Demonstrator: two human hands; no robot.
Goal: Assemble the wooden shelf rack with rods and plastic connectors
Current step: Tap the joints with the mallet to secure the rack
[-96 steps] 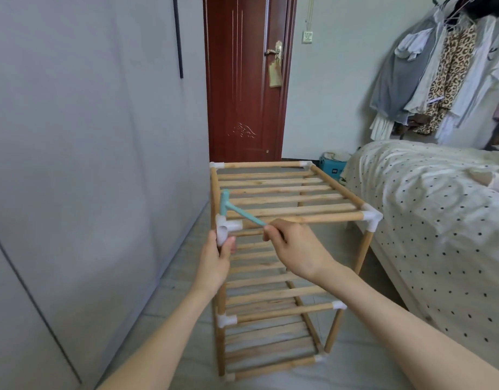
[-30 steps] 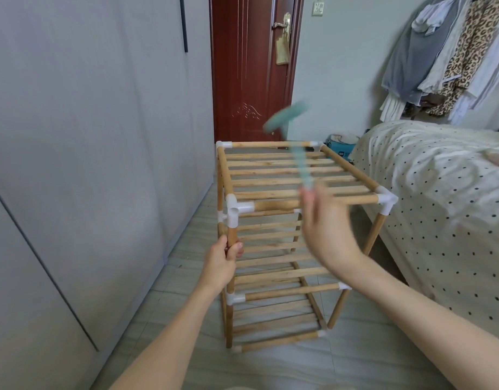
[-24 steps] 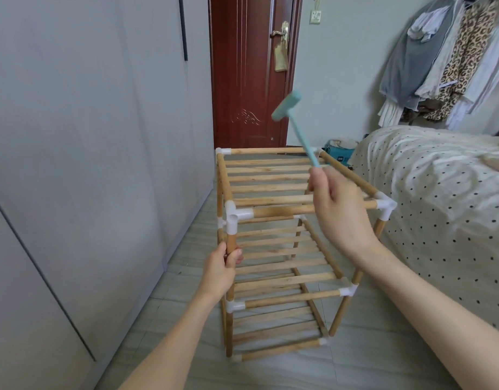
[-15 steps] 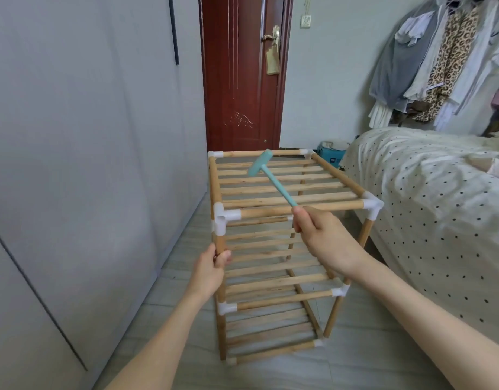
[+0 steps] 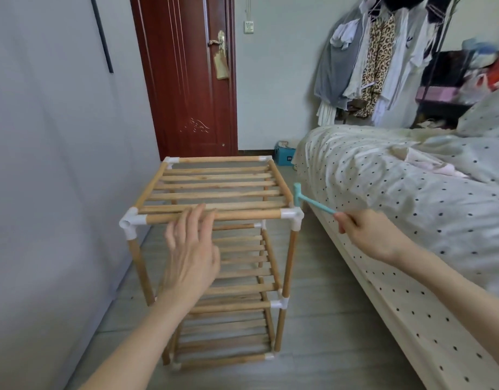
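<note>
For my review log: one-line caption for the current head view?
Right hand holds a teal hammer beside the rack's near-right connector; open left hand reaches toward the top front rod.

Red door, dotted bed, hanging clothes.

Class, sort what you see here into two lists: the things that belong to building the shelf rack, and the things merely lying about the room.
Belongs to the job:
wooden rack
white corner connector
small teal mallet, gripped by the right hand
left hand, fingers spread near the front rail

Just lying about:
bed with dotted cover
hanging clothes
red door
blue box
</note>
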